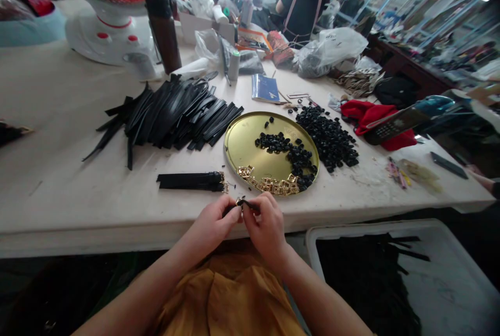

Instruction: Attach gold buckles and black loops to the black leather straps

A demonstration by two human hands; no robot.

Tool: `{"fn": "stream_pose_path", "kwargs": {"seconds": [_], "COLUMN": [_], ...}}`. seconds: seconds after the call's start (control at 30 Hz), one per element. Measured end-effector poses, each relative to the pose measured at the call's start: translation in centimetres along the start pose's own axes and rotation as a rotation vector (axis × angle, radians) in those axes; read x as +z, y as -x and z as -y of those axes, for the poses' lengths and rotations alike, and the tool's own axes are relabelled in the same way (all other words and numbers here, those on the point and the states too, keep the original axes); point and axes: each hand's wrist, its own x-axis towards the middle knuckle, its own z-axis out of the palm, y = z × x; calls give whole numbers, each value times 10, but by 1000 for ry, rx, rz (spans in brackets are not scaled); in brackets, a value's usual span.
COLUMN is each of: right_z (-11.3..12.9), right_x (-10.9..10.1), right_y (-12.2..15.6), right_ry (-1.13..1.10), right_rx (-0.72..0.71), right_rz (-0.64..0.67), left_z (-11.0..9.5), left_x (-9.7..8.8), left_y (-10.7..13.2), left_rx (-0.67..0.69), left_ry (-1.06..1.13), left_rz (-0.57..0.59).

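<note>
At the table's front edge my left hand (221, 214) and my right hand (266, 218) meet, both closed in a pinch. Between them is a black strap (247, 203) with a small gold buckle (239, 201) at its end; fingers cover much of both. Just beyond lies a round gold tray (250, 138) holding gold buckles (279, 185) and small black pieces (274, 142). Left of the tray rests a neat stack of black straps (189, 181) with gold buckles at their right ends. Behind that stack spreads a pile of loose black strips (167, 112).
A heap of small black pieces (326, 135) borders the tray's right side. Farther back stand a white fan (109, 34), a dark bottle (164, 31) and a blue booklet (265, 88). A white bin (441, 263) with black strips sits below right. A person (304, 2) is beyond the table.
</note>
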Motion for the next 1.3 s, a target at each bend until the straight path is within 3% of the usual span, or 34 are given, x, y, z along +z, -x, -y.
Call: {"fn": "stream_pose_path", "kwargs": {"seconds": [0.03, 0.1, 0.27, 0.37, 0.43, 0.5, 0.53, 0.67, 0.73, 0.8, 0.9, 1.1, 1.3], "right_z": [-1, -4, -4, -3, -9, -24, -35, -83, -100, -110, -115, -116, -113], "right_x": [0, 0, -3, -8, -17, -35, -49, -121, -153, -170, -169, -150, -152], "right_y": [-1, -6, -14, -15, -21, -34, -44, -84, -96, -102, -103, -110, -110], "right_ry": [69, 75, -324, -311, -251, -169, -114, 397, 515, 706, 878, 972, 940], "right_rx": [-62, -50, 187, 141, 100, 100, 124, 143, 164, 196, 221, 215, 204], "right_rz": [-23, -6, 237, 305, 379, 367, 294, -171, -213, -95, 82, 135, 196], "left_z": [1, 2, 5, 7, 8, 9, 9, 13, 16, 17, 17, 12, 16], "left_x": [0, -1, -5, -3, -1, -1, -2, -11, -14, -12, -5, 0, -1], "left_y": [-2, -6, -19, -25, -27, -26, -26, -20, -17, -15, -11, -1, 15], "left_rx": [-3, -7, -36, -32, -27, -36, -45, -58, -48, -44, -41, -10, 0], "left_ry": [13, 22, 6, 58, 67, 12, -21, -82, -92, -92, -92, -102, -83], "left_rz": [-6, -6, -23, -62, -7, 42, 34, -75, -96, -94, -58, -47, -29]}}
